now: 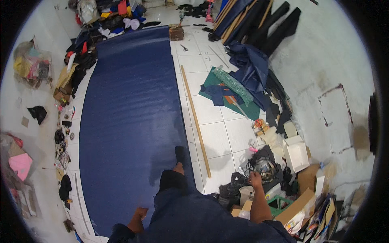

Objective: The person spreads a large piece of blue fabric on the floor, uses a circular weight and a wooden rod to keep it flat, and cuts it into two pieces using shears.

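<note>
A long sheet of dark blue material (129, 101) lies spread over the floor, running from beneath me to the far end of the room. My left hand (141, 212) hangs low above its near part. Blur hides how those fingers are held. My right hand (255, 178) is raised on the right side, fingers curled, in front of a heap of black cables (265, 164). Whatever it may hold is too small to make out. One of my feet, with a dark shoe (179, 154), stands on the blue sheet by its right edge.
Beside the sheet lies a long wooden pole (196, 123) on white tiles. Scissors (184, 47) rest farther off. At right are a green mat (249, 109), a rolled bubble-wrap piece (233, 83), a white box (296, 154) and cardboard (302, 206). Small clutter lines the left wall.
</note>
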{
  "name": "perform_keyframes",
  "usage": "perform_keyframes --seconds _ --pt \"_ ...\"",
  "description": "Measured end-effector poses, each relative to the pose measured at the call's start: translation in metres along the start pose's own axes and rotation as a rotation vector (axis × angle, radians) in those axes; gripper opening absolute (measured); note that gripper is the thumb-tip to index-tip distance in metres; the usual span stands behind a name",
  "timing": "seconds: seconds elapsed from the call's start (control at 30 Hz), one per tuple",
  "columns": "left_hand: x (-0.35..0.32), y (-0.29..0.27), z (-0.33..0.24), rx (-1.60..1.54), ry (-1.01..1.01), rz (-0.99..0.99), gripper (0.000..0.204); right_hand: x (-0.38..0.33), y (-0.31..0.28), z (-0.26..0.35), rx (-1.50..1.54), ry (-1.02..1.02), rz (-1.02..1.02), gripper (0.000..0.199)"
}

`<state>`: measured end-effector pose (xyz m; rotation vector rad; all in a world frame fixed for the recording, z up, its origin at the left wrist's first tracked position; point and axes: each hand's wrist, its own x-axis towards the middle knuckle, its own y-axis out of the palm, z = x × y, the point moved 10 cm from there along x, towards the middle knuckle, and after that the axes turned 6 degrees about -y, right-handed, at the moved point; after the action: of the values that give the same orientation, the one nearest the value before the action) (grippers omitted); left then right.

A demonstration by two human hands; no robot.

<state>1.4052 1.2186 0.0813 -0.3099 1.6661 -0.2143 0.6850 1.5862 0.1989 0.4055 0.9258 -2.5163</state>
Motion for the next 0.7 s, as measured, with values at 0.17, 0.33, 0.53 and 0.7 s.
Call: perform_keyframes --seconds 0.17,0.33,0.53,0.7 --pt "0.043 -0.083 -0.080 -0.330 -0.437 0.063 0.047 0.108 0.029 0.101 -0.052 -0.098 0.045 0.032" --pt "0.103 -0.346 -0.356 -0.263 0.079 -0.406 0.057 0.125 0.099 0.087 -0.587 0.110 0.564 0.032" --pt "0.108 -0.614 -0.602 -0.589 0.415 -0.633 0.045 0.215 0.123 0.092 -0.757 0.074 0.641 0.032" --pt "0.158 -0.649 -0.704 -0.631 0.322 -0.652 0.043 0.403 0.092 0.146 -0.868 0.017 0.638 0.030"
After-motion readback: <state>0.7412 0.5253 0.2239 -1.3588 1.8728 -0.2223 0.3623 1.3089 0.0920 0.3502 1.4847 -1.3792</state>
